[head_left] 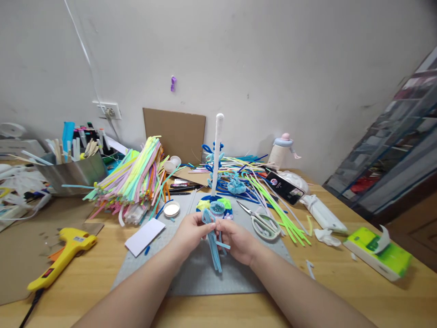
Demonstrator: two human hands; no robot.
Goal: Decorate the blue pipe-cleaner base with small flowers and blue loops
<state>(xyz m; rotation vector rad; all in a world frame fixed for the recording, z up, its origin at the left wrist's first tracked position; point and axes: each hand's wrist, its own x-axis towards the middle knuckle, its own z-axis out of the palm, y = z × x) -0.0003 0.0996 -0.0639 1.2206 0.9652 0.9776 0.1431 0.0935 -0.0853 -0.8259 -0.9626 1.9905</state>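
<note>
Between my two hands is a bunch of light blue pipe cleaners, looped at the top with straight ends hanging down. My left hand is closed, pinching the bunch near its loop. Fingers of my right hand are closed on the same bunch from the other side, where a short end sticks out to the right. Just behind stands a white fuzzy post on a round base of blue, yellow and green pipe cleaners. Dark blue curled pieces show beside the post.
Scissors lie right of my hands on the grey cutting mat. A yellow glue gun rests at left, near a large pipe cleaner bundle. A phone, green tissue pack and bottle are at right.
</note>
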